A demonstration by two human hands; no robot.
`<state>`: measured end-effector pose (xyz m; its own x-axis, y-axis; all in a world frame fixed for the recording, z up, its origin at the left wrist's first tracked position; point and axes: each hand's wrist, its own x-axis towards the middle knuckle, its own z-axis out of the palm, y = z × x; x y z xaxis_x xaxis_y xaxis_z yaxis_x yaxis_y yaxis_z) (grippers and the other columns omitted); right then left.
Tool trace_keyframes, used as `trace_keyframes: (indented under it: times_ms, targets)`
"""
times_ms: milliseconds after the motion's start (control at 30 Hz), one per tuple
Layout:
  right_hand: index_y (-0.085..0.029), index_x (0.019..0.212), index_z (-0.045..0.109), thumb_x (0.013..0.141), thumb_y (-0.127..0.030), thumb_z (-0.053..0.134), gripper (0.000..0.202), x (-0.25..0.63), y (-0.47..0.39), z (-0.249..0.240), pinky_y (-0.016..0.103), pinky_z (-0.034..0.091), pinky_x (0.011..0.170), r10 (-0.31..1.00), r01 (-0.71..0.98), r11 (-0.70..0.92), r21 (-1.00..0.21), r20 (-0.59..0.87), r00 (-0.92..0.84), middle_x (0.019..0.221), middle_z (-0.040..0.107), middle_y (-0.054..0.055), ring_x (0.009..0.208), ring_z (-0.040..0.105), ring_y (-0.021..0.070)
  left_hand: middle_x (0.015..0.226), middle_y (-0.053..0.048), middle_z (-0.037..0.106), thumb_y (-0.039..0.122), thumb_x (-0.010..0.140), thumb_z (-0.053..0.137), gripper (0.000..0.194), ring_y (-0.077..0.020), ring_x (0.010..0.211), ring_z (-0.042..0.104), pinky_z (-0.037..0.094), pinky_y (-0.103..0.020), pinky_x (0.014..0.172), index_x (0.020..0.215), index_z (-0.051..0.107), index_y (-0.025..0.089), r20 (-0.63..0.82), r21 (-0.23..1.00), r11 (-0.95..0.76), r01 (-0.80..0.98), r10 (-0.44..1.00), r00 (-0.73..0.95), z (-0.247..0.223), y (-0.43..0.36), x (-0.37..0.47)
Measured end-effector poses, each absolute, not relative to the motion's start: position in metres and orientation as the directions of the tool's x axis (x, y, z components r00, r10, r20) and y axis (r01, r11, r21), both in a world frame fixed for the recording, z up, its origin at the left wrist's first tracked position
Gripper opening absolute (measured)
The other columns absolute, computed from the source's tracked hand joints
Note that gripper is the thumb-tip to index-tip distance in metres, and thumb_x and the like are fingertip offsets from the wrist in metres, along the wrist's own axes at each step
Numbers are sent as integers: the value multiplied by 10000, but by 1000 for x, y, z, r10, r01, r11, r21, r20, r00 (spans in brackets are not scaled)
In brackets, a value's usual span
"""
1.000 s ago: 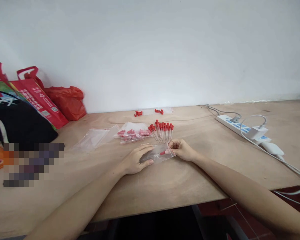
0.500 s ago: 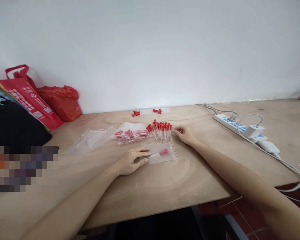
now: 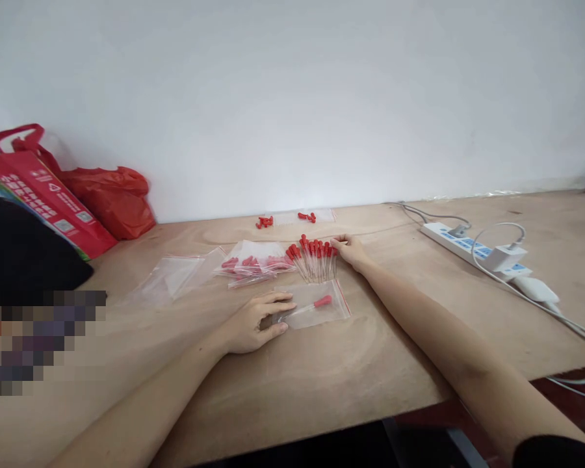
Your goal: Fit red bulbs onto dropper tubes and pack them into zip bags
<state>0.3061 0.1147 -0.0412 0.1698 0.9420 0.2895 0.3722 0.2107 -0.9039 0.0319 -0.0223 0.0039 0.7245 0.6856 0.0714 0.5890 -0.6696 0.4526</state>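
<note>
A clear zip bag (image 3: 312, 317) lies flat in front of me, with one red-bulbed dropper (image 3: 322, 301) inside it. My left hand (image 3: 256, 323) rests at the bag's left end, thumb and fingers apart. Beyond the bag, several droppers (image 3: 316, 257) are fanned side by side, red bulbs facing the wall. At the right end of that row my right hand (image 3: 350, 251) has its fingertips closed on the bulb of the outermost dropper. Left of the row is a pile of bagged droppers (image 3: 253, 260). Flat bags (image 3: 170, 273) without visible contents lie further left.
Loose red bulbs (image 3: 264, 222) and another clear bag (image 3: 325, 216) lie near the wall. A white power strip (image 3: 448, 240) with plugs and cables is on the right. Red bags (image 3: 112, 201) and a black bag (image 3: 29, 253) stand at the left.
My right hand has moved left and slightly away from me, from beside the row to the outermost dropper's bulb. My left hand stays on the bag. The view has shifted slightly.
</note>
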Motion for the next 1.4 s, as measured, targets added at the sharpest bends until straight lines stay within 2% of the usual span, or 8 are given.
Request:
trace_keyframes:
  times_ms: [200, 433, 633, 833, 967, 1133, 1233, 1400]
  targets:
    - [-216, 710, 407, 651, -527, 524, 337, 323, 89, -27, 204, 337, 415, 924, 26, 267, -963, 264, 276, 612, 559, -37, 410, 409, 63, 1307, -5, 406, 295, 835, 415, 368, -197, 1209, 347, 270, -387, 1012, 1200, 459, 293, 43, 464, -673, 576, 667, 744, 4, -19, 28]
    - [-222, 708, 405, 595, -475, 640, 363, 346, 29, -30, 189, 356, 430, 928, -228, 278, -933, 200, 315, 588, 555, -53, 441, 462, 62, 1285, -20, 430, 302, 819, 437, 369, -204, 1181, 380, 300, -383, 995, 1184, 480, 277, 93, 440, -682, 584, 681, 726, 1, -20, 30]
    - [-210, 715, 435, 570, -405, 704, 362, 322, -2, -27, 198, 411, 481, 985, -420, 124, -899, 63, 158, 590, 575, -50, 496, 544, 80, 1279, -45, 423, 355, 798, 470, 406, -231, 1174, 384, 318, -405, 982, 1194, 471, 264, 112, 396, -675, 623, 709, 697, 5, -27, 38]
    - [-196, 697, 448, 558, -384, 723, 361, 319, -8, -18, 192, 423, 486, 994, -418, 88, -904, 52, 96, 596, 581, -44, 506, 565, 80, 1345, -52, 342, 444, 784, 476, 489, -251, 1223, 317, 288, -423, 999, 1232, 426, 252, 55, 373, -636, 675, 742, 668, 3, -28, 39]
    - [-200, 701, 448, 579, -374, 715, 341, 321, -9, -17, 194, 434, 493, 994, -426, 96, -900, 67, 84, 604, 581, -45, 523, 573, 82, 1383, -27, 279, 441, 849, 353, 445, -233, 1266, 239, 216, -443, 1029, 1264, 374, 280, -13, 357, -640, 680, 725, 689, 5, -25, 35]
    - [-200, 742, 456, 618, -333, 700, 304, 308, -20, -19, 234, 485, 588, 993, -399, -35, -916, 11, -113, 667, 608, -25, 620, 611, 109, 1402, -16, 228, 419, 866, 322, 443, -213, 1284, 194, 191, -431, 1040, 1287, 328, 281, -46, 322, -671, 667, 693, 720, 7, -24, 34]
    - [-185, 741, 467, 608, -312, 709, 305, 303, -25, -20, 233, 489, 587, 968, -276, -65, -959, 6, -250, 644, 607, -23, 604, 601, 101, 1393, -22, 253, 421, 853, 355, 452, -220, 1277, 215, 206, -428, 1035, 1281, 345, 276, -9, 297, -685, 665, 694, 720, 4, -25, 39]
    - [-171, 731, 476, 593, -346, 707, 322, 302, -21, -23, 158, 338, 325, 931, 66, 18, -998, -7, -364, 539, 543, -54, 356, 426, 36, 1387, -17, 270, 387, 854, 364, 441, -218, 1272, 230, 213, -424, 1033, 1282, 340, 285, 25, 274, -714, 644, 675, 737, 1, -24, 45]
